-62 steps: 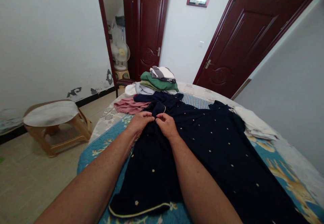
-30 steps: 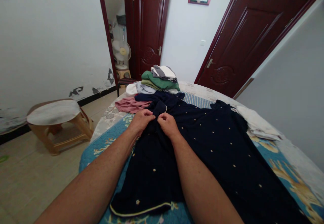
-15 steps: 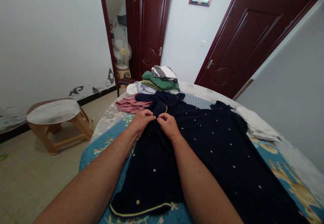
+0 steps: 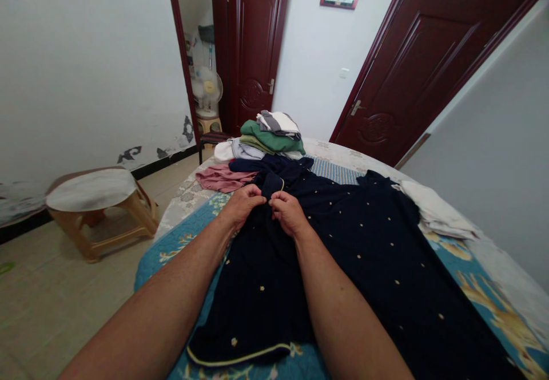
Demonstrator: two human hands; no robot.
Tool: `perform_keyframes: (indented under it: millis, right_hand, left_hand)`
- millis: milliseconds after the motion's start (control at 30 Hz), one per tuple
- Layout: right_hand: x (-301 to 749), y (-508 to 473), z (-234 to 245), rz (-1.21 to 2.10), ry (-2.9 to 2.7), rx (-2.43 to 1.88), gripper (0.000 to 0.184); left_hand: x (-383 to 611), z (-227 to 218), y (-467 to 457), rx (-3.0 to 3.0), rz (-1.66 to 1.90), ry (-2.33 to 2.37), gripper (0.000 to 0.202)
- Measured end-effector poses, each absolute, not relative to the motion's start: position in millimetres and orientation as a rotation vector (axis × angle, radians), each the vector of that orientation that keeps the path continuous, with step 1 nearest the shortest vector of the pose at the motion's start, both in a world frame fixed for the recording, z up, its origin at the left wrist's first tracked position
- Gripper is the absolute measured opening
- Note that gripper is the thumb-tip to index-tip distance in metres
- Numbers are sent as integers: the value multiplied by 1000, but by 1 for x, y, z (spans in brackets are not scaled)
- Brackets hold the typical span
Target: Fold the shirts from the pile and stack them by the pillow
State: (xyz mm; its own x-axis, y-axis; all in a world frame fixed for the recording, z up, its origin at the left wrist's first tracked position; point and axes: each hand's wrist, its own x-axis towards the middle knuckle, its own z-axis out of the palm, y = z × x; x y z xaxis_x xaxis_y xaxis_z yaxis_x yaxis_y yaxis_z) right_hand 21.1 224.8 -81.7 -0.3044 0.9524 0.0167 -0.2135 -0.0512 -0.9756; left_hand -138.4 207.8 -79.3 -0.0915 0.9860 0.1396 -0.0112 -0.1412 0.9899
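Note:
A dark navy shirt (image 4: 261,271) with small pale flower motifs and cream piping is spread before me. My left hand (image 4: 245,204) pinches the cloth just below its collar (image 4: 271,183). Close beside it, my right hand (image 4: 288,210) also has thumb and forefinger pressed together on the shirt's front. The fingertips of both hands nearly meet; any small button between them is too small to make out. To the right lies more navy patterned cloth (image 4: 377,248), long and flat, partly behind my right forearm.
Behind the shirt stands a stack of folded clothes (image 4: 274,137), with a pink garment (image 4: 225,178) at its left. White folded cloth (image 4: 441,211) lies on the right. A blue floral cover (image 4: 171,260) lies on the table. A stool (image 4: 92,191) stands at left.
My right hand has shifted very slightly to the right and its fingers have curled more. My left hand stays almost in place; the shirt lies as before.

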Motion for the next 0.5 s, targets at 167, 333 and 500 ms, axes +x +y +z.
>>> perform_keyframes:
  millis: [167, 333, 500]
  right_hand:
    - [21, 224, -82, 1572, -1220, -869, 18]
    - [19, 226, -85, 1424, -1302, -945, 19]
    - [19, 227, -85, 1271, -1462, -987, 15]
  left_hand:
    - [-138, -80, 208, 1229, 1393, 1159, 23]
    - [-137, -80, 209, 1185, 1409, 1143, 23]
    - [-138, -78, 207, 1137, 1401, 1132, 22]
